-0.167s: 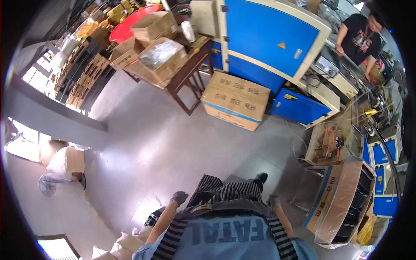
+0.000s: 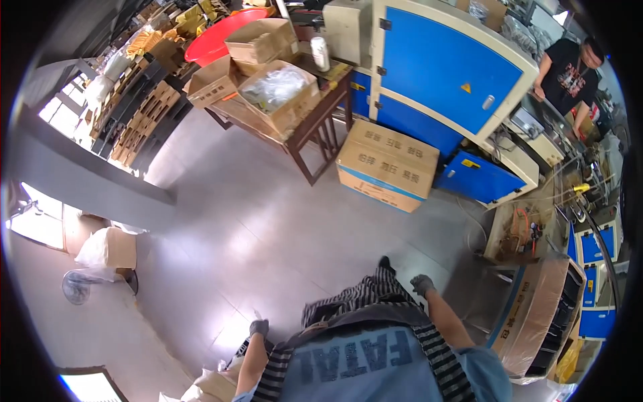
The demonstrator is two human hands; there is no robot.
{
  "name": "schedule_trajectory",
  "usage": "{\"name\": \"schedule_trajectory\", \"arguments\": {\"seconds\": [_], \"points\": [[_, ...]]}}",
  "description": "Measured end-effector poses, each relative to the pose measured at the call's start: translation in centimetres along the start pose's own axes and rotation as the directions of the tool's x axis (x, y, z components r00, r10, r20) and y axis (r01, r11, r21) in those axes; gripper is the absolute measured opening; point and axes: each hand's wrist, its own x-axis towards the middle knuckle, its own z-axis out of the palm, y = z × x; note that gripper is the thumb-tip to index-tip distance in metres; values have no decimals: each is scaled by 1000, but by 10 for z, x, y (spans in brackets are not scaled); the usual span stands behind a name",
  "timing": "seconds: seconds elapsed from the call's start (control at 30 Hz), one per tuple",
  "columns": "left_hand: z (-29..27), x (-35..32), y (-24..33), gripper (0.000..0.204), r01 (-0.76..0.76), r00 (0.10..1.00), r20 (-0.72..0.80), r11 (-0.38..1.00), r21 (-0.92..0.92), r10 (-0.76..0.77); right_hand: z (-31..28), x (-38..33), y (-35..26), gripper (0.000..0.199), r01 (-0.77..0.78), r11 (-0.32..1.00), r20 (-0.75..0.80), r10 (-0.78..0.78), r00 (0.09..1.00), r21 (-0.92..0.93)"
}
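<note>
My left hand, in a dark grey glove, hangs low beside my striped apron, over the floor. It is small in the picture, and how its fingers are set does not show clearly. A thin pale thing shows just beyond it; whether they touch I cannot tell. My right hand, gloved alike, is held forward at my right side with loosely bent fingers and nothing visible in it. The closest large thing to it is an open carton wrapped in clear film, with black parts inside, on the right.
Ahead stand a closed carton, a blue and cream machine cabinet and a wooden table bearing open boxes. A person works at the far right. A fan stands at left, below a grey beam.
My right hand has swung forward and my left hand has drawn back and left. The room has shifted slightly rightward in view, and a different foot shows in front.
</note>
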Motion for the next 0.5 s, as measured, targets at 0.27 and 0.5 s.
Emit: {"name": "schedule_trajectory", "arguments": {"seconds": [0.27,0.5], "points": [[52,96,-55,22,-128,942,-330,976,-178,64,-153,303,68,30,-318,925,63,311,948,211],[-89,151,-50,23,-4,916,-369,917,-399,-157,-367,594,-143,26,119,948,-43,-112,993,295]]}}
